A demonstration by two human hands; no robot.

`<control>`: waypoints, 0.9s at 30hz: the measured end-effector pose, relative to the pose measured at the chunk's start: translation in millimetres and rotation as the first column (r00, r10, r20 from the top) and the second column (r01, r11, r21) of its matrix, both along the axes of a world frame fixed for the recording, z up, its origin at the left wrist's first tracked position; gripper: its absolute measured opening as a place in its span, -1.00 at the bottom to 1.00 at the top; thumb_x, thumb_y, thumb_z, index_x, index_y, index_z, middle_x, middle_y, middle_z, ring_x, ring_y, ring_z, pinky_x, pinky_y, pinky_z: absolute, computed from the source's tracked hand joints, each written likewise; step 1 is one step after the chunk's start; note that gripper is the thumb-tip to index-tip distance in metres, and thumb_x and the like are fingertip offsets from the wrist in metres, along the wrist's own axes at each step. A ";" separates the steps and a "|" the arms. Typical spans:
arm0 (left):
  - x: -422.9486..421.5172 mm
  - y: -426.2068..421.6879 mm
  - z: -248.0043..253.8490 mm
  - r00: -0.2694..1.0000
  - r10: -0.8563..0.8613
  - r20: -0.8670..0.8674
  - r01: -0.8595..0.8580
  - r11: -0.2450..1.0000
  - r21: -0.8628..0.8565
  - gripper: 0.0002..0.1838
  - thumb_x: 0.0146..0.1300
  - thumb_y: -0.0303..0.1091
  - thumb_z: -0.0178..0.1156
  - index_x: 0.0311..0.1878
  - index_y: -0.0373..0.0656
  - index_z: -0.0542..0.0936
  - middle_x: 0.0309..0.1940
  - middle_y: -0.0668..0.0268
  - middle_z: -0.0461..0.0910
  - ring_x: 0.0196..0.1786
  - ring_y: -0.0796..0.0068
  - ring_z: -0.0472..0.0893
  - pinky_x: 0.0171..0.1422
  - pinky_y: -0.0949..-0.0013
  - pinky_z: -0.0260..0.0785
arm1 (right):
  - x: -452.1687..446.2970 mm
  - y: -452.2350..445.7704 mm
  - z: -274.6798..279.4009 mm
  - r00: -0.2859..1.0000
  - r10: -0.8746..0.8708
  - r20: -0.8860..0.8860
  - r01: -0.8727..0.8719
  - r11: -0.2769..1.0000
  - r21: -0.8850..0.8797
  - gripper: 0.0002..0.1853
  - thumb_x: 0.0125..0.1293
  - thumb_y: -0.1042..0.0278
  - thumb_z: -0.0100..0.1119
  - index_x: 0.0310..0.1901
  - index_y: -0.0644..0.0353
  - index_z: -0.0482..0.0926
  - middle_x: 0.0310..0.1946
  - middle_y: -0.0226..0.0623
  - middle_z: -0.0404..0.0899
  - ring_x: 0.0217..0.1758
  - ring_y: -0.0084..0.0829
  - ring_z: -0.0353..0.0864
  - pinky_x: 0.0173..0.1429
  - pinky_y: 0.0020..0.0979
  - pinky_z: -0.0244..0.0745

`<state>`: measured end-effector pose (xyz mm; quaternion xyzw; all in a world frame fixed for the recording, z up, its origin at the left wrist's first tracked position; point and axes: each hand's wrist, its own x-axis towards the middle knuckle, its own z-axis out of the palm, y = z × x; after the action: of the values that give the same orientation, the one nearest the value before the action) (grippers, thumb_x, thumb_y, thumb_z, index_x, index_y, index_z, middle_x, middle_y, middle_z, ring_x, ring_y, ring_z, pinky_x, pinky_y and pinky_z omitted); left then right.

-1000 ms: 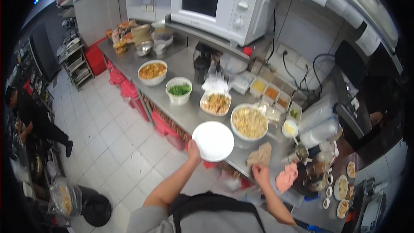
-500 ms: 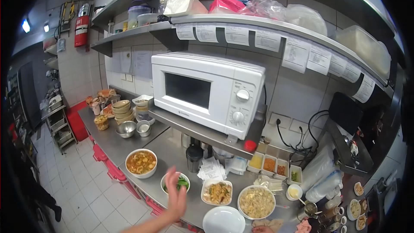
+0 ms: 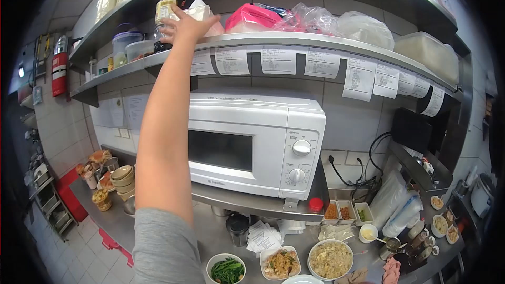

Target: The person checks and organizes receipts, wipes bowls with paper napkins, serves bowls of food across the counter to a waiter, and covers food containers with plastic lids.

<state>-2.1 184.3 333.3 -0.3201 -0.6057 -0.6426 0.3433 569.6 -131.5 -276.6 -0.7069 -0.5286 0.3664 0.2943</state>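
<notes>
My left hand (image 3: 187, 25) is raised to the upper shelf, its fingers spread in front of a bottle (image 3: 165, 11) with a red cap and yellow label. White paper or packaging (image 3: 200, 10) lies just behind the hand. Whether the fingertips touch either one, I cannot tell. My right hand is out of view. Below, on the counter, are a bowl of greens (image 3: 226, 270), a square bowl of mixed food (image 3: 280, 263), a bowl of rice (image 3: 330, 259) and the edge of a white plate (image 3: 302, 280).
A white microwave (image 3: 258, 142) stands on a lower shelf behind my arm. Paper slips (image 3: 279, 60) hang from the upper shelf (image 3: 315, 39). Pink and clear plastic bags (image 3: 253, 18) lie on it. Sauce containers (image 3: 344, 211) and a black-lidded cup (image 3: 238, 229) stand on the counter.
The view has tilted up. My left hand has let go of the white plate, now on the counter, and risen to the shelf. My right hand has left the view.
</notes>
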 end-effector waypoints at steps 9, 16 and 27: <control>-18.9 -36.8 -6.7 0.945 -0.070 -0.320 0.118 0.984 0.133 -0.13 -0.23 -0.03 0.32 0.27 0.23 0.21 0.09 -0.01 0.27 0.20 -0.04 0.23 0.20 -0.15 0.05 | -99.9 49.5 294.4 0.984 0.176 -0.028 -0.111 0.724 0.681 -0.80 0.20 0.41 0.18 -0.17 0.31 0.54 -0.34 -0.37 0.57 -0.28 -0.57 0.52 -0.16 -0.50 0.43; 3.6 -115.8 -67.0 0.672 0.066 -0.737 0.310 0.879 0.361 -0.24 -0.29 -0.27 0.40 0.12 0.32 0.40 0.00 0.17 0.22 0.12 0.09 0.22 0.17 0.01 0.06 | -252.2 131.7 492.1 0.851 0.343 0.397 -0.467 0.151 0.871 -0.51 0.31 -0.01 0.00 0.10 0.20 0.47 -0.05 -0.31 0.53 0.01 -0.52 0.48 0.01 -0.45 0.37; -4.7 -128.6 -91.3 0.621 0.036 -0.783 0.308 0.908 0.285 -0.20 -0.28 -0.24 0.46 0.15 0.34 0.36 0.07 0.09 0.14 0.18 0.02 0.13 0.21 0.05 0.00 | -376.9 180.3 652.1 0.918 0.394 -0.031 0.051 -0.042 0.998 -0.78 0.28 0.34 0.12 -0.21 0.35 0.57 -0.43 -0.27 0.55 -0.40 -0.48 0.48 -0.30 -0.44 0.41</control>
<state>-6.8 55.8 241.9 -0.5345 -0.2308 -0.5747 0.5751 192.7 48.7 375.5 -0.1427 -0.6605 0.0197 0.7369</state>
